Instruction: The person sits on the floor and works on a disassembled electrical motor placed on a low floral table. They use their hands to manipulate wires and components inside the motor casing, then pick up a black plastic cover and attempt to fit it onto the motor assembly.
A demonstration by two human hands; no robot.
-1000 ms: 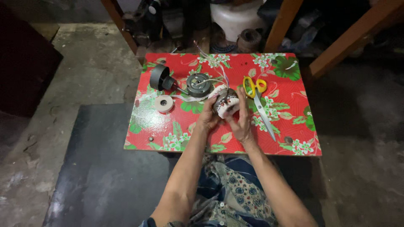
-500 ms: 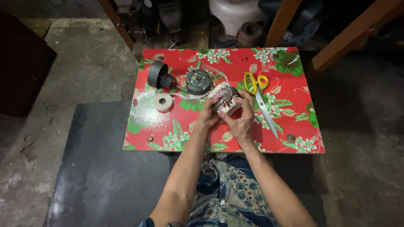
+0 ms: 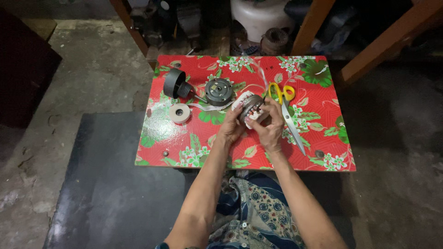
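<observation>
Red floral bench (image 3: 323, 101), green leaves and white blossoms.
Scissors (image 3: 284, 99) have yellow handles; tape roll (image 3: 179, 112) cream; motor cap (image 3: 218, 91) dark grey; clothing (image 3: 254, 216) blue patterned.

I hold a small round grey metal motor stator with copper-coloured windings (image 3: 251, 110) in both my hands, lifted just above the table with the red flowered cloth (image 3: 318, 115). It is tilted, its open face turned up towards me. My left hand (image 3: 230, 128) cups its near-left side; my right hand (image 3: 270, 127) grips its right edge.
</observation>
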